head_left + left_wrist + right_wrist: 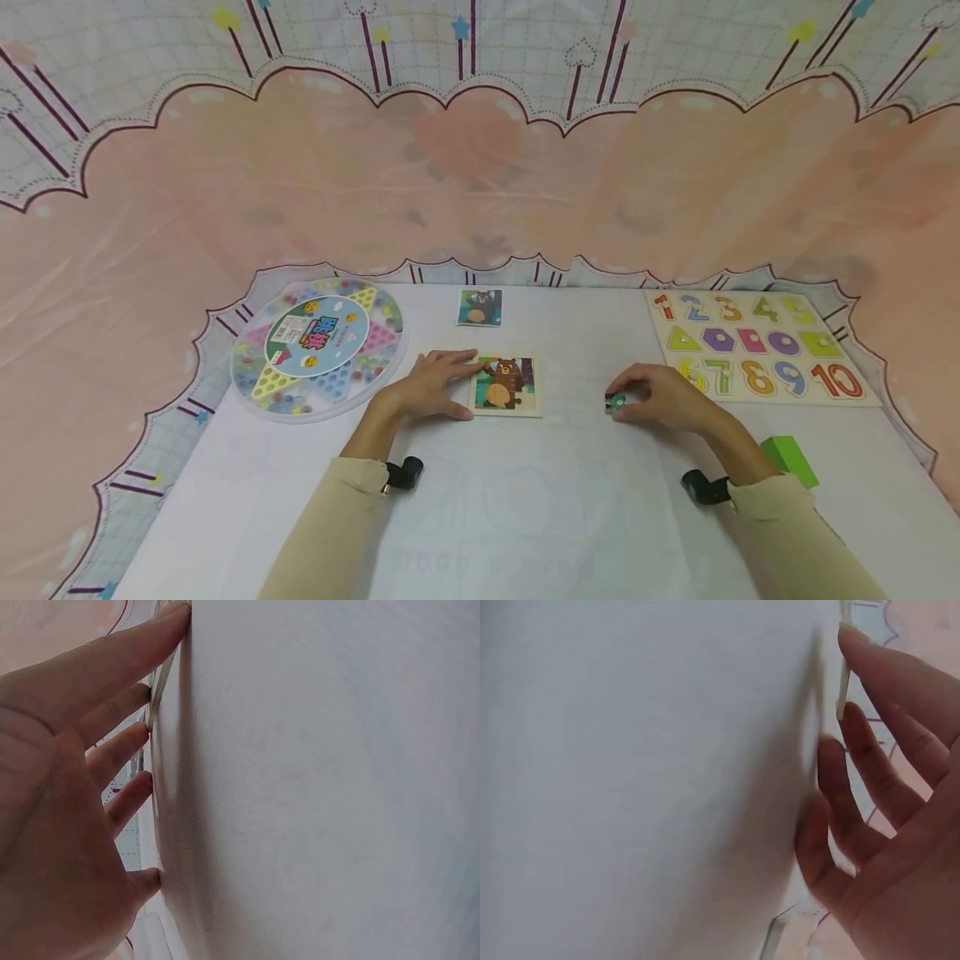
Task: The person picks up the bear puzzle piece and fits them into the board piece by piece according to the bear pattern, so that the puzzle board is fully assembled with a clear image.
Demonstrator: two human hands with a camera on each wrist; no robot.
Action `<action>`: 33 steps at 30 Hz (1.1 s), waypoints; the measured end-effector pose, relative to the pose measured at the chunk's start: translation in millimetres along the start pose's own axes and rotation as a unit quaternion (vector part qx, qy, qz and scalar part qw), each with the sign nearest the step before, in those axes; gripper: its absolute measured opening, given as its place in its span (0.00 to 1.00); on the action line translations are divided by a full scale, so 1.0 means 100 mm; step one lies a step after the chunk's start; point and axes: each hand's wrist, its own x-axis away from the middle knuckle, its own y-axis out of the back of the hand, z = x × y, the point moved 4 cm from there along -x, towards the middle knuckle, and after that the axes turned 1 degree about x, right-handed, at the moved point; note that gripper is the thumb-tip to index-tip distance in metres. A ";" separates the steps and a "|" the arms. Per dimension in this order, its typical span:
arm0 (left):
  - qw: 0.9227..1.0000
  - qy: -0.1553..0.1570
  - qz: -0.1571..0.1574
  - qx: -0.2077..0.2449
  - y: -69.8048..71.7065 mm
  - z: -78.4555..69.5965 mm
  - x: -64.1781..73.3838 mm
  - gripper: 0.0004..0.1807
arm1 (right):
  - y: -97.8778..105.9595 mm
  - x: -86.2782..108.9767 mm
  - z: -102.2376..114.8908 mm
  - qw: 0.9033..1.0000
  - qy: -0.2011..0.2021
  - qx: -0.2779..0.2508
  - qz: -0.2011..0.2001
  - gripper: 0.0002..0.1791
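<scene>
A small square jigsaw puzzle (506, 383) with a brown bear lies in a pale wooden frame at mid-table; bare board shows at its lower right. My left hand (441, 385) touches the frame's left side, index finger near the top and thumb at the lower corner. In the left wrist view the fingers (124, 746) of that hand are spread and nearly straight. To the right of the frame, my right hand (662, 398) pinches a small teal and dark puzzle piece (615, 403) between thumb and fingers. Edge-on, the thin piece (844, 682) shows in the right wrist view.
Behind the frame lies a bear picture card (480, 307). A round marble board game (315, 346) sits at the left. To the right are a number-and-shape board (757, 350), partly behind the right hand, and a green block (790, 460) beside the right forearm.
</scene>
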 end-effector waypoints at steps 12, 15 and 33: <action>1.000 0.002 0.001 -0.003 -0.01 0.00 0.01 0.47 | -0.08 -0.23 0.31 0.996 0.054 -0.072 -0.018 0.15; 1.000 0.000 0.000 -0.008 0.00 -0.01 0.01 0.47 | -0.17 -0.30 0.41 0.995 0.067 -0.067 -0.017 0.15; 1.000 0.006 0.006 0.004 0.00 0.00 0.01 0.46 | -0.56 -0.63 0.82 0.994 0.094 -0.054 0.010 0.16</action>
